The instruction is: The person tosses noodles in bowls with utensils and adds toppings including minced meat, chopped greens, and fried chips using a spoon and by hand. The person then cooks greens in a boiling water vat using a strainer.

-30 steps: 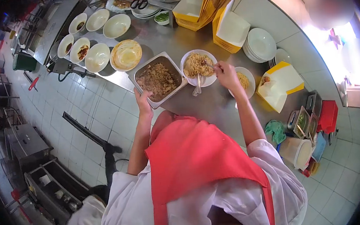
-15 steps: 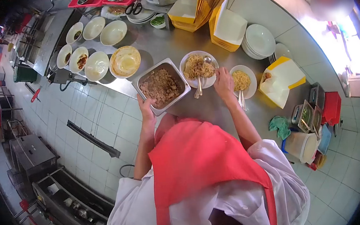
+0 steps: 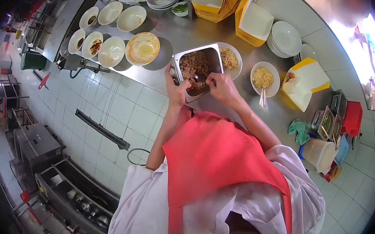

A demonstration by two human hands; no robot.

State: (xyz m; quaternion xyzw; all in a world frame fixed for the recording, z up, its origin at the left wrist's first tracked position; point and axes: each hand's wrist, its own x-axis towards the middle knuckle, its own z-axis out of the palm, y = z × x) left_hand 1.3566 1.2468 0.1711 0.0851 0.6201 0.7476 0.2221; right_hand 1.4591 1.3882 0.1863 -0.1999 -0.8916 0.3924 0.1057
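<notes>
My left hand (image 3: pixel 177 91) grips the near left edge of a steel food pan (image 3: pixel 214 62), its thumb over the rim. Inside the pan lies cooked minced meat (image 3: pixel 195 64). My right hand (image 3: pixel 224 88) is closed around a spoon (image 3: pixel 197 77), whose bowl is down in the meat and mostly covered. Just behind the pan, partly hidden by it, stands a white bowl (image 3: pixel 238 69) with noodles (image 3: pixel 228 59). To the right of my right hand, a second bowl (image 3: pixel 275 86) holds noodles, with cutlery (image 3: pixel 263 100) leaning over its near rim.
Several used bowls (image 3: pixel 111 52) stand at the counter's left, one sauce-smeared. Stacked yellow paper trays (image 3: pixel 255 22) and white bowls (image 3: pixel 286 37) line the back. An opened paper tray (image 3: pixel 304 85) sits right. Beyond the window is a person (image 3: pixel 350 6).
The pan has moved right, now overlapping the first noodle bowl. My right hand has brought the spoon from that bowl into the meat. The view has shifted slightly.
</notes>
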